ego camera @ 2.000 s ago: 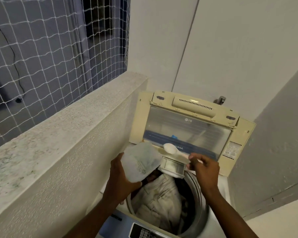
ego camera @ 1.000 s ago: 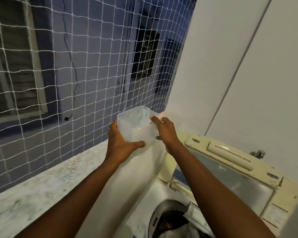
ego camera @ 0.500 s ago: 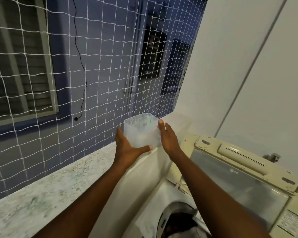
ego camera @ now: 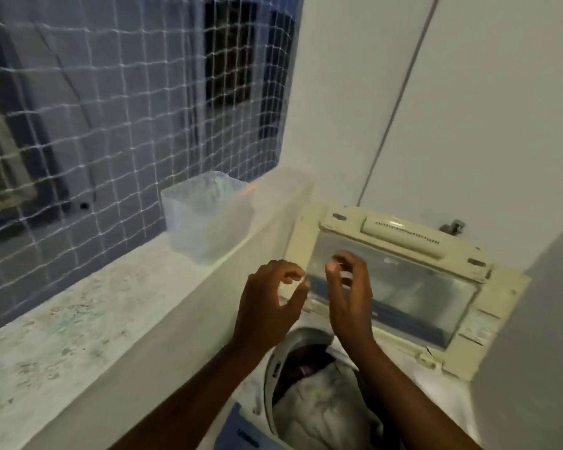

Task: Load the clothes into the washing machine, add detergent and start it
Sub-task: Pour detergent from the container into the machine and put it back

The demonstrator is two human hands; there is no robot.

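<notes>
Sitting on ledge, translucent tub, contents blurred, drum holding pale clothes, left hand and right hand, fingers loosely curled, empty

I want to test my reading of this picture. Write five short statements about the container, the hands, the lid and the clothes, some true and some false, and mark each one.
1. The plastic container stands on the ledge. True.
2. The left hand holds the container. False: it holds nothing and is in the air, apart from the container.
3. The washing machine lid is closed. False: it stands open, raised at the back.
4. Clothes lie in the drum. True.
5. A net hangs behind the ledge. True.
</notes>
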